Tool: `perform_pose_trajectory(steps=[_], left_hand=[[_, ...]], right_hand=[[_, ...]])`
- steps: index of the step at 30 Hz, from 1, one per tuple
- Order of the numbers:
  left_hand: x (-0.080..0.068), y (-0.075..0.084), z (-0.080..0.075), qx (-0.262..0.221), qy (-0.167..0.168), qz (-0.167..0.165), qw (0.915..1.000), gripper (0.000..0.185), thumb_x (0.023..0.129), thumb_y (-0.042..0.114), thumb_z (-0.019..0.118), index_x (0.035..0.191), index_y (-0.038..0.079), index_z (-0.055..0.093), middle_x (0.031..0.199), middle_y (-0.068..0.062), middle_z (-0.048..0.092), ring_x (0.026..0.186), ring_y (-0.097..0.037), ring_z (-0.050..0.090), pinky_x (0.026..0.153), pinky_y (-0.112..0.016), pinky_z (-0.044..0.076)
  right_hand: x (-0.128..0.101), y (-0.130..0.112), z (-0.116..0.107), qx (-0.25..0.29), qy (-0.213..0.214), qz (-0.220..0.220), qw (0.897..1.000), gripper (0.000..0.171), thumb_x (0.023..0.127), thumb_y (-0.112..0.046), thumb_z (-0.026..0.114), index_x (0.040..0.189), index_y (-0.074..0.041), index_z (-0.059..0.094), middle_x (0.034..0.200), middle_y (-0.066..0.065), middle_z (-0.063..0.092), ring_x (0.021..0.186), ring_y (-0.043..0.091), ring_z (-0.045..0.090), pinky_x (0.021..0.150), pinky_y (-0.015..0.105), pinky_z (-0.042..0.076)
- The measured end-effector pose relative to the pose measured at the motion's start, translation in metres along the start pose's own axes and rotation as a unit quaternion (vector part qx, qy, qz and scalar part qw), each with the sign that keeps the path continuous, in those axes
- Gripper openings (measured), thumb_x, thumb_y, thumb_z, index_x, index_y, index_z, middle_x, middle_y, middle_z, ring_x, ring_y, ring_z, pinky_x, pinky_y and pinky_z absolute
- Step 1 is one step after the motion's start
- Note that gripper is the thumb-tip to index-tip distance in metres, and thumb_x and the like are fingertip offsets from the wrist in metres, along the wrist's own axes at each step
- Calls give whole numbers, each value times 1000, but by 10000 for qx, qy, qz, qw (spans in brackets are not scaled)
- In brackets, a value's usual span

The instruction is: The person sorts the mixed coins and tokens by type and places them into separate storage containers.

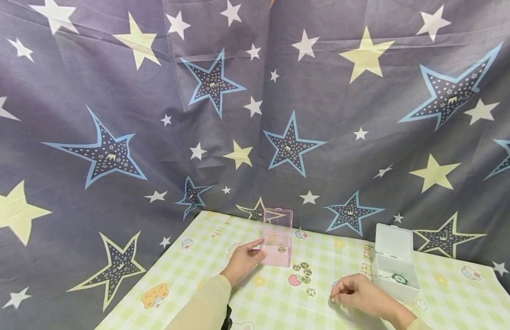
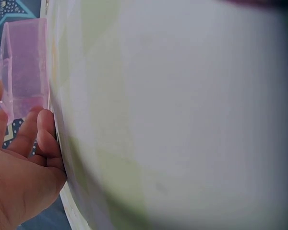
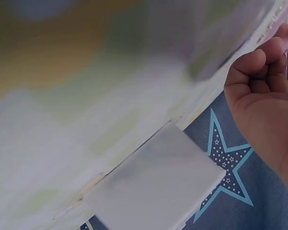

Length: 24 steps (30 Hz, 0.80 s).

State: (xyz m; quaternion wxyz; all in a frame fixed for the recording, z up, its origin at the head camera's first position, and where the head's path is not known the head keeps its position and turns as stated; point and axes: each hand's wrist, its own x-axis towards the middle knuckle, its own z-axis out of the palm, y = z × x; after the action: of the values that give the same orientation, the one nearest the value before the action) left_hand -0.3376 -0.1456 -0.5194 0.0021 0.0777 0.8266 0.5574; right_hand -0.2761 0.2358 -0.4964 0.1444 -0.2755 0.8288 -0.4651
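Fingertips of our right hand (image 1: 358,295) pinch a small gold-coloured piece (image 1: 332,299) low over the tablecloth (image 1: 197,261); we cannot tell whether its lower edge touches the cloth. Only the tips do the holding, probably because the piece is so small that more of the hand would cover it.

Our left hand (image 1: 243,262), well apart from the right, has its fingers loosely extended against the left side of the pink box (image 1: 275,261), thumb near the rim. We judge that touch to be a steadying one: the box looks like light plastic (thin enough to see through), and a bump could shift it. Its pink lid (image 1: 277,217) stands raised at the back, which leaves the top free to reach into, and one boxed piece (image 1: 281,250) of the same colour shows inside.

Five loose pieces (image 1: 306,279) lie on the cloth between the pink box and our right hand, a handy spot for either side. To the right of that hand we have the white box (image 1: 405,293), its white lid (image 1: 394,241) also tipped up and back, so we can see a green item (image 1: 399,278) within; neither hand grips this box.
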Motion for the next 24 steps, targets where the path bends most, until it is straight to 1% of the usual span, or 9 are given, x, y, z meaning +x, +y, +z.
perform_pose_trajectory(steps=[3, 7, 9, 11, 14, 16, 18, 20, 24], left_hand=[[-1, 0, 0, -1, 11, -4, 10000, 55, 103, 32, 73, 154, 16, 59, 141, -20, 69, 130, -35, 68, 94, -40, 63], [-1, -1, 1, -26, 49, 30, 10000, 54, 102, 30, 74, 153, 15, 60, 138, -20, 71, 128, -35, 68, 94, -41, 63], [0, -2, 1, -33, 65, 47, 10000, 54, 102, 30, 74, 152, 14, 61, 137, -20, 71, 127, -35, 69, 94, -40, 63], [0, -3, 2, -35, 66, 33, 10000, 54, 102, 30, 74, 152, 15, 61, 137, -19, 72, 127, -34, 69, 94, -39, 63], [1, -4, 2, -18, 70, 28, 10000, 53, 103, 29, 73, 152, 15, 61, 137, -19, 71, 127, -34, 69, 93, -39, 63], [2, -5, 2, -18, 81, -1, 10000, 52, 103, 29, 72, 152, 16, 61, 138, -19, 71, 128, -34, 69, 94, -39, 63], [2, -5, 1, -22, 95, -13, 10000, 51, 103, 28, 72, 152, 16, 61, 139, -19, 70, 128, -34, 68, 94, -39, 63], [3, -5, 2, 2, 106, 20, 9999, 51, 103, 28, 72, 152, 16, 61, 138, -19, 70, 128, -34, 69, 93, -39, 63], [3, -4, 3, 21, 117, 29, 9999, 52, 103, 28, 73, 152, 15, 61, 135, -18, 72, 126, -33, 70, 90, -35, 64]], right_hand=[[8, -7, 1, 155, 195, 140, 9996, 13, 97, -7, 69, 104, -1, 79, 94, 10, 80, 77, -1, 63, 71, 18, 52], [22, -15, 3, 309, 468, 362, 9978, 17, 98, -12, 71, 109, -1, 78, 94, 11, 79, 73, 2, 60, 65, 20, 51], [29, -18, 4, 321, 605, 434, 9967, 20, 99, -14, 71, 112, -1, 78, 98, 10, 79, 75, 3, 60, 66, 21, 52], [36, -20, 6, 337, 747, 534, 9952, 22, 99, -17, 72, 115, -3, 78, 104, 10, 80, 81, 4, 63, 71, 21, 53], [48, -25, 9, 432, 966, 587, 9927, 25, 100, -17, 71, 119, -2, 76, 116, 14, 79, 96, 8, 69, 84, 23, 55], [57, -27, 11, 533, 1137, 650, 9900, 27, 100, -18, 71, 120, -2, 75, 119, 15, 78, 101, 11, 70, 88, 25, 56], [67, -31, 14, 644, 1338, 703, 9864, 28, 99, -18, 72, 121, -1, 75, 119, 15, 78, 102, 14, 70, 91, 31, 57], [77, -34, 18, 730, 1561, 778, 9820, 27, 98, -19, 73, 120, -3, 76, 117, 11, 78, 101, 14, 69, 93, 34, 57], [97, -38, 28, 920, 1960, 873, 9724, 23, 97, -18, 74, 116, -6, 78, 114, 7, 80, 100, 13, 70, 94, 35, 57]])
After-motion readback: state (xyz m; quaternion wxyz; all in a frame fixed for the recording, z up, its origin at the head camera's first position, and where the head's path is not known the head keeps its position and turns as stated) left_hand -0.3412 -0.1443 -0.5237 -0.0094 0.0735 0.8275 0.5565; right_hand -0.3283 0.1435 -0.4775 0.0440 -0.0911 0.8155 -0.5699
